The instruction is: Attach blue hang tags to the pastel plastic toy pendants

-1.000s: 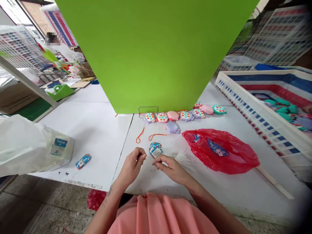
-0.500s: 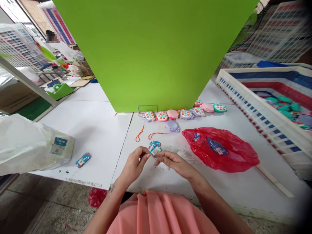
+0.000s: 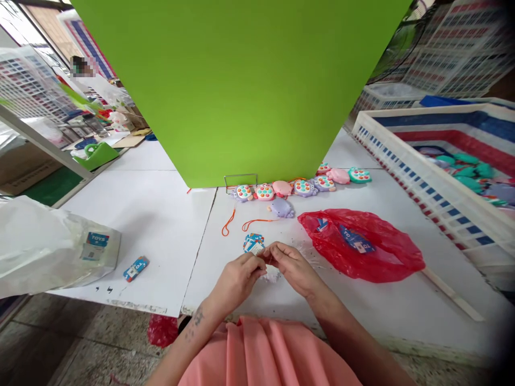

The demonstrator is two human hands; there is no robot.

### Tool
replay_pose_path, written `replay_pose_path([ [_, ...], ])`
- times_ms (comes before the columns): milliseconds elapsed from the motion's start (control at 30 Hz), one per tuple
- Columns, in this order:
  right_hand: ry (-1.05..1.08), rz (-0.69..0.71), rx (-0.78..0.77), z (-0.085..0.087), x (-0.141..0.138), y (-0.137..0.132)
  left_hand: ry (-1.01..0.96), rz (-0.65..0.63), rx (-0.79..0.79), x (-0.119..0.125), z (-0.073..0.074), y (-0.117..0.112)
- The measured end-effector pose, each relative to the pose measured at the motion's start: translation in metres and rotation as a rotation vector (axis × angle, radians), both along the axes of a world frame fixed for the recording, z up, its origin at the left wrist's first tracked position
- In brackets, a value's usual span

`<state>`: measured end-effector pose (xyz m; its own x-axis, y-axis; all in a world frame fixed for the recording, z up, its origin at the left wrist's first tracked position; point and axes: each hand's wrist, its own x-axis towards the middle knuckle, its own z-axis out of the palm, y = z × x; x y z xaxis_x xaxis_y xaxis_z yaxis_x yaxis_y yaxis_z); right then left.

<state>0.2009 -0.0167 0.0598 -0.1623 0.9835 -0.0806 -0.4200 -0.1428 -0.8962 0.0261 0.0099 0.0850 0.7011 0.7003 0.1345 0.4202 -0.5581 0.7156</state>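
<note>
The left hand (image 3: 237, 280) and right hand (image 3: 292, 266) had closed from a looser spacing until their fingertips met above the white table (image 3: 140, 214). Both were curled and pressed together in a pinch; the right hand's fingertips (image 3: 277, 252) lay against the left's, and any small item between them was too hidden to identify. A stack of blue-and-white printed card tags (image 3: 253, 244) lay on the table just beyond the left hand's fingers, apparently untouched. Two thin orange cords (image 3: 257, 223) lay farther out, near a purple plastic toy (image 3: 282, 208). Behind these, a row of pastel plastic toys with multicoloured buttons (image 3: 264, 192) stood along the base of a green panel (image 3: 241, 80). A crumpled red plastic bag (image 3: 362, 246) lay to the right of the hands, and a white crate with a striped wall (image 3: 402, 171) stood beyond it. A clear plastic bag (image 3: 48, 246) and a small blue card (image 3: 135, 269) lay to the left.
</note>
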Motion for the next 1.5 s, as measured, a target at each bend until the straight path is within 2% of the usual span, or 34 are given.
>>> replay_pose_path([
  [100, 0.216, -0.102, -0.105, -0.001, 0.003, 0.006, 0.055, -0.086, 0.002, 0.004, -0.004, -0.007],
  [167, 0.271, -0.182, -0.174, -0.001, 0.014, 0.009, 0.072, -0.145, -0.023, 0.004, -0.007, -0.006],
  [233, 0.266, -0.25, -0.198, 0.0, 0.027, 0.01, 0.081, -0.13, -0.061, 0.005, -0.014, 0.001],
  [333, 0.158, -0.286, -0.159, 0.0, 0.04, 0.008, 0.163, 0.066, -0.059, 0.01, -0.031, 0.022],
  [433, 0.003, -0.298, -0.148, -0.002, 0.041, 0.002, 0.38, 0.286, -0.013, 0.018, -0.049, 0.044],
  [567, -0.164, -0.304, -0.145, -0.009, 0.036, -0.003, 0.542, 0.365, -0.004, 0.024, -0.064, 0.054],
  [700, -0.388, -0.273, -0.044, -0.011, 0.034, -0.004, 0.432, 0.39, -0.045, 0.021, -0.07, 0.053],
  [833, -0.611, -0.255, 0.04, -0.012, 0.029, -0.001, 0.098, 0.441, -0.256, 0.012, -0.077, 0.054],
  [967, -0.598, -0.228, 0.034, -0.019, 0.015, 0.004, -0.243, 0.43, -0.535, 0.002, -0.074, 0.049],
  [1133, -0.801, -0.282, 0.226, -0.021, -0.008, 0.008, -0.401, 0.414, -0.659, 0.001, -0.056, 0.035],
  [1233, -0.984, -0.322, 0.339, -0.017, -0.018, 0.011, -0.41, 0.402, -0.647, 0.002, -0.046, 0.029],
  [1367, -1.175, -0.373, 0.394, -0.011, -0.024, 0.013, -0.372, 0.389, -0.568, 0.004, -0.039, 0.024],
  [1500, -1.385, -0.4, 0.43, -0.009, -0.03, 0.008, -0.275, 0.413, -0.381, 0.008, -0.034, 0.017],
])
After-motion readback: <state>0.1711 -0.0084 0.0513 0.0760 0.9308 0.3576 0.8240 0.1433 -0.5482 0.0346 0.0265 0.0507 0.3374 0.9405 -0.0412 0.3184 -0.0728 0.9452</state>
